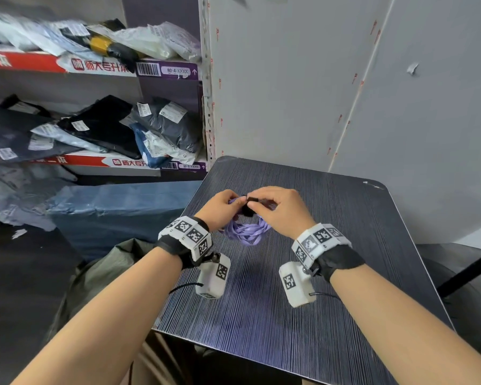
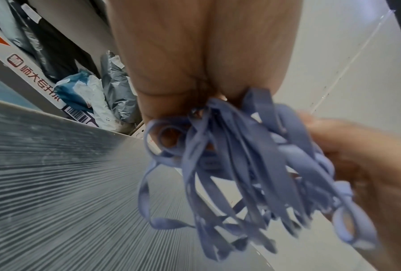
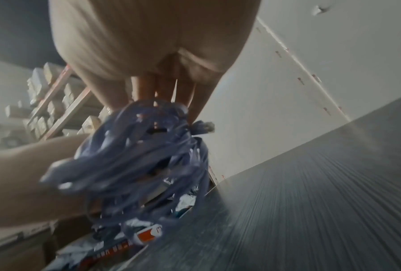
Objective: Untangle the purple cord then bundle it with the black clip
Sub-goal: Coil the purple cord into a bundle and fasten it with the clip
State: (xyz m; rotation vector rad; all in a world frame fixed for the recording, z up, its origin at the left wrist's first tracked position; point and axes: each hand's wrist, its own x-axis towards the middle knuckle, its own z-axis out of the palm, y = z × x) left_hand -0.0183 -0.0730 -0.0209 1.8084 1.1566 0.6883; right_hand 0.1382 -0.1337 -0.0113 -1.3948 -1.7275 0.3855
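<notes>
Both hands meet above the dark striped table [image 1: 289, 315]. My left hand [image 1: 239, 201] grips the gathered top of the purple cord [image 1: 247, 232], a flat ribbon-like cord whose loops hang down toward the table. My right hand [image 1: 257, 204] pinches the small black clip [image 1: 250, 202] against the top of the bundle, fingertip to fingertip with the left. In the left wrist view the cord [image 2: 241, 165] hangs in several loops below the left palm, with the right hand [image 2: 368, 165] beside it. The right wrist view is blurred; the cord [image 3: 143, 155] hangs under the right fingers [image 3: 148, 88].
Shelves [image 1: 95, 162] stacked with bagged parcels stand to the left, with a blue wrapped bundle [image 1: 122, 207] below them. A grey wall [image 1: 289, 79] rises right behind the table. The table's left edge [image 1: 178, 273] runs close to my left wrist.
</notes>
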